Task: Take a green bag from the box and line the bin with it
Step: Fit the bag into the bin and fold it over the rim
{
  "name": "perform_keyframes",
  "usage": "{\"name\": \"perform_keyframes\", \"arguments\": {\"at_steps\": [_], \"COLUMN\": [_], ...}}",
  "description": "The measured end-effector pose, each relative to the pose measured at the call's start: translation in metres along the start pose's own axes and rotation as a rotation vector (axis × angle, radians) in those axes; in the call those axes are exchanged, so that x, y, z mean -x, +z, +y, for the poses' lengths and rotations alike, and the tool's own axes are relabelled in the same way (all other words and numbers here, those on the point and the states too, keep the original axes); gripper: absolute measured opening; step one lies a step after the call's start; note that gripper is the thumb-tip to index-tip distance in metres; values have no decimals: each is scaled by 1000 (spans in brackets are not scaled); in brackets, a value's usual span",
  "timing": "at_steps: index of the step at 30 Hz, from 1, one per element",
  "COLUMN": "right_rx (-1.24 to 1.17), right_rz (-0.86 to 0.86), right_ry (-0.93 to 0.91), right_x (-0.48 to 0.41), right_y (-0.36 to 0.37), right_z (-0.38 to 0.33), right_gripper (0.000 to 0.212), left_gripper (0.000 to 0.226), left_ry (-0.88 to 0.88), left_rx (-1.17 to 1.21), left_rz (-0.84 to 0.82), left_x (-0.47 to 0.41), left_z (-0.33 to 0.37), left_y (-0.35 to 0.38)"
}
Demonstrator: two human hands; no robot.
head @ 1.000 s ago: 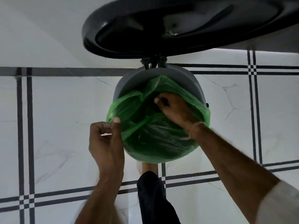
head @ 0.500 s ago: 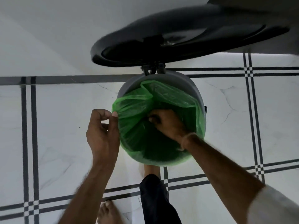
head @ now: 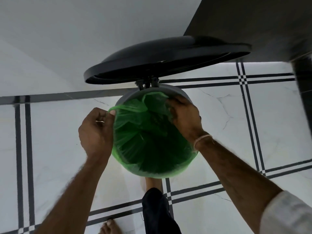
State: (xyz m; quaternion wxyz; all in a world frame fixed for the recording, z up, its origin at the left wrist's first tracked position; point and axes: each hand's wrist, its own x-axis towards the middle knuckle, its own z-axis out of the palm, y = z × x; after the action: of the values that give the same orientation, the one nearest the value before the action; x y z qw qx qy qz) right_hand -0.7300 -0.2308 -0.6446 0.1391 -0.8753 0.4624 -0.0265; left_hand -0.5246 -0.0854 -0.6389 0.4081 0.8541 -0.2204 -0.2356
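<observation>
Bag point(head: 152, 149), green and thin, sits inside the round grey bin point(head: 177, 90), which stands on the floor point(head: 50, 149) just in front of the person. Its mouth is folded over the rim on the left, along the near side and round to the right. At the far side, near the hinge point(head: 148, 83), the edge lies loose and bunched inside the bin.

Left hand point(head: 97, 130) is at the bin's left rim. Its grip is narrow, thumb pressed against curled fingers, pinching a thin stretched strip of the bag's edge just outside the rim. Right hand point(head: 184, 115) is at the far right rim, its grip closed on a gathered fold of the bag, fingers curled into the plastic. A pale band point(head: 202, 140) circles that wrist, and a white sleeve point(head: 287, 213) covers the arm near the elbow.

A black lid point(head: 160, 59) stands raised on the hinge behind the bin, tilted back toward the white wall point(head: 67, 39). The floor is white marbled tile crossed by dark double stripes. One bare foot point(head: 109, 227) shows at the bottom edge. A dark trouser leg point(head: 157, 211) leads up to the other foot point(head: 152, 182), which is at the bin's near base.
</observation>
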Motion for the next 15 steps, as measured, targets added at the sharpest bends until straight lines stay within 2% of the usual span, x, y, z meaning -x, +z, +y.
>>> {"name": "perform_keyframes", "arguments": {"at_steps": [2,5,9,12,15], "right_rx": [-47,-142,-549,-470,-449], "right_rz": [129,307,316,339,276], "right_ry": [12,91,284,280,325], "right_x": [5,5,-24,-50,-62], "right_y": [-15,-29,-34,-27,-13], "right_z": [4,7,19,39,62], "right_gripper": [33,29,39,39,41], "left_gripper": [37,41,36,36,36], "left_ry": [-28,-149,-333,-399,-456], "left_rx": [52,313,510,531,509], "left_rz": [13,-49,-72,-81,-98], "left_x": [-5,-21,-41,-55,-60], "left_z": [0,-1,5,6,4], "left_y": [0,1,6,14,20]}}
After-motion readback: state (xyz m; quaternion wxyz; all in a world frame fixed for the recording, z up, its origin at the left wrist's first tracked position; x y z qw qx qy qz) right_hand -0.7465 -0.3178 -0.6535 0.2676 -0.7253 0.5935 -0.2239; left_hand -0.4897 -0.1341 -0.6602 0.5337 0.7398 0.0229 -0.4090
